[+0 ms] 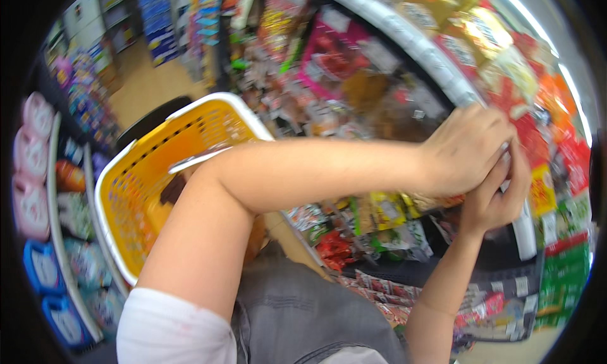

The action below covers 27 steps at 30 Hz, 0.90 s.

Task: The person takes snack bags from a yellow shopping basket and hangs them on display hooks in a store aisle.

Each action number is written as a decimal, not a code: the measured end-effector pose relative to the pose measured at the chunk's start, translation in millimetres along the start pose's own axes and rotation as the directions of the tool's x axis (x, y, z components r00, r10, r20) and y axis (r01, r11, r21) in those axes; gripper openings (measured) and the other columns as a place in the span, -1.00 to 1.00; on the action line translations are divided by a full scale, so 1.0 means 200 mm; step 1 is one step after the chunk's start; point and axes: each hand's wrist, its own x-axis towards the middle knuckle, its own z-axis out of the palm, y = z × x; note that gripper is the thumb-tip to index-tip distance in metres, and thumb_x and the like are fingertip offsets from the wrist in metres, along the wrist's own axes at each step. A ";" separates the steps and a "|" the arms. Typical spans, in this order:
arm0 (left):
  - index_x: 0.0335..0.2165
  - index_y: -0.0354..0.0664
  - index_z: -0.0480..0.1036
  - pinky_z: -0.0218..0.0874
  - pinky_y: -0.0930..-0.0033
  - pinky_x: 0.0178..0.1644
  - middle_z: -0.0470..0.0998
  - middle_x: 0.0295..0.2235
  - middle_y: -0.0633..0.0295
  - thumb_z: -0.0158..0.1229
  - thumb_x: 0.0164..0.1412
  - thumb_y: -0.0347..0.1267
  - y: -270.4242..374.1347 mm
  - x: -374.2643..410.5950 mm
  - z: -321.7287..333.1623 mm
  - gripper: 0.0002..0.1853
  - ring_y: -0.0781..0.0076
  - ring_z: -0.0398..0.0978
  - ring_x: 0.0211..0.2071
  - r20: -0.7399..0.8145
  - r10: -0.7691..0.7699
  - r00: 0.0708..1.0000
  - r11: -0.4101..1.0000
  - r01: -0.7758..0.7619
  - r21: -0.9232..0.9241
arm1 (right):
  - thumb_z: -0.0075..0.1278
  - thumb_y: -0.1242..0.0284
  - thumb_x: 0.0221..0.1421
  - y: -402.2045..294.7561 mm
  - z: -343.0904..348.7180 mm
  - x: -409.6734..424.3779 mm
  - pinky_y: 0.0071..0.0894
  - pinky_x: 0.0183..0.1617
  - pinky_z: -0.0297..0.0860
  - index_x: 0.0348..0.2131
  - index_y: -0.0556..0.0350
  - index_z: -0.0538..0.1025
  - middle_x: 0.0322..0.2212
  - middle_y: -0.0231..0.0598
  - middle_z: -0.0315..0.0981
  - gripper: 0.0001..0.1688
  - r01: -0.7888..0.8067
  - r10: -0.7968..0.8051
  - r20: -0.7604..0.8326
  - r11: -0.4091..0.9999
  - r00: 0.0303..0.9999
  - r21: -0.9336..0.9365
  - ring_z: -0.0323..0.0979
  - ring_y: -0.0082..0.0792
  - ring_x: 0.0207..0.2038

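Note:
My left hand reaches across to the right, its fingers bent downward and meeting those of my right hand. Both are at the white shelf-edge rail, in front of packaged snacks. Small pale spots show between the fingers; whether they are nails or a held thing is unclear through the blur. My right hand's fingers are curled. A yellow plastic shopping basket with a white rim is beside my left arm, its white handle running to the crook of that elbow. A dark brown item lies inside the basket.
Shelves of bagged snacks fill the centre and right. Red bags and yellow packs lie on the lower shelf. Pink packs and blue packs stand on shelving at the left. Wooden floor shows beyond the basket.

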 end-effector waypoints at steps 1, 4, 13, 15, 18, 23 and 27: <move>-0.27 -0.31 0.35 0.21 0.14 -0.15 0.42 -0.27 0.00 0.03 -0.02 -0.53 0.04 -0.18 -0.09 -0.75 0.00 0.35 -0.23 -0.050 -0.065 0.997 0.998 0.065 0.005 | 0.01 0.58 0.01 -0.11 0.03 -0.13 -0.37 -0.25 0.36 -0.25 0.24 0.53 -0.35 -0.11 0.51 -0.76 -0.069 0.067 0.021 0.987 0.998 0.146 0.46 -0.21 -0.33; -0.20 -0.28 0.35 0.23 0.20 -0.09 0.42 -0.23 0.04 0.02 -0.04 -0.59 0.14 -0.67 -0.50 -0.68 0.06 0.37 -0.16 0.151 -0.507 0.848 0.854 0.472 0.218 | 0.06 0.56 -0.10 -0.37 0.17 -0.45 -0.36 -0.30 0.35 -0.26 0.20 0.53 -0.40 -0.15 0.48 -0.70 -0.009 -0.152 0.306 0.885 0.940 0.466 0.45 -0.21 -0.37; -0.39 -0.28 0.49 0.30 0.17 -0.27 0.51 -0.43 -0.02 0.06 0.08 -0.36 0.36 -1.23 -1.53 -0.81 0.02 0.48 -0.36 -0.157 -0.983 0.094 -0.057 0.657 0.751 | -0.03 0.49 -0.06 -1.13 0.77 -0.64 -0.11 -0.34 0.37 -0.46 0.21 0.50 -0.51 -0.09 0.47 -0.87 -0.367 -0.689 0.628 0.513 0.363 0.776 0.45 -0.01 -0.40; -0.37 -0.26 0.49 0.30 0.11 -0.24 0.51 -0.38 -0.07 0.04 0.06 -0.31 0.28 -1.38 -1.57 -0.76 -0.02 0.47 -0.31 -0.204 -0.979 0.020 -0.147 0.629 0.764 | -0.09 0.48 -0.04 -1.31 0.91 -0.72 -0.08 -0.26 0.38 -0.41 0.26 0.51 -0.44 0.03 0.49 -0.79 -0.463 -0.785 0.618 0.560 -0.032 0.687 0.45 0.09 -0.33; -0.31 -0.24 0.49 0.30 0.11 -0.18 0.51 -0.32 -0.10 0.12 -0.07 -0.33 0.12 -1.58 -1.53 -0.70 -0.06 0.46 -0.23 -0.204 -0.965 -0.167 -0.262 0.516 0.815 | -0.13 0.48 -0.04 -1.50 1.10 -1.03 -0.11 -0.22 0.37 -0.36 0.22 0.53 -0.37 0.06 0.49 -0.74 -0.361 -0.763 0.582 0.647 -0.282 0.672 0.45 0.06 -0.30; -0.17 -0.25 0.43 0.30 0.20 -0.16 0.49 -0.19 -0.07 0.06 0.04 -0.38 0.06 -1.76 -1.44 -0.67 0.06 0.46 -0.17 -0.451 -0.846 -0.285 -0.481 0.774 0.412 | -0.20 0.37 0.10 -1.60 1.10 -1.17 -0.33 -0.29 0.33 -0.17 0.05 0.47 -0.22 -0.21 0.47 -0.67 -0.780 -0.463 0.763 0.621 -0.450 -0.083 0.41 -0.28 -0.29; -0.14 -0.27 0.37 0.26 0.24 -0.40 0.50 -0.33 0.06 -0.01 0.11 -0.38 -0.04 -1.86 -1.40 -0.68 0.31 0.43 -0.40 -0.486 -0.810 -0.328 -0.448 0.881 0.152 | -0.35 0.21 0.22 -1.61 1.11 -1.28 -0.21 -0.14 0.30 0.01 0.11 0.30 -0.09 -0.13 0.35 -0.52 -0.781 -0.294 0.763 0.472 -0.576 -0.408 0.33 -0.32 -0.15</move>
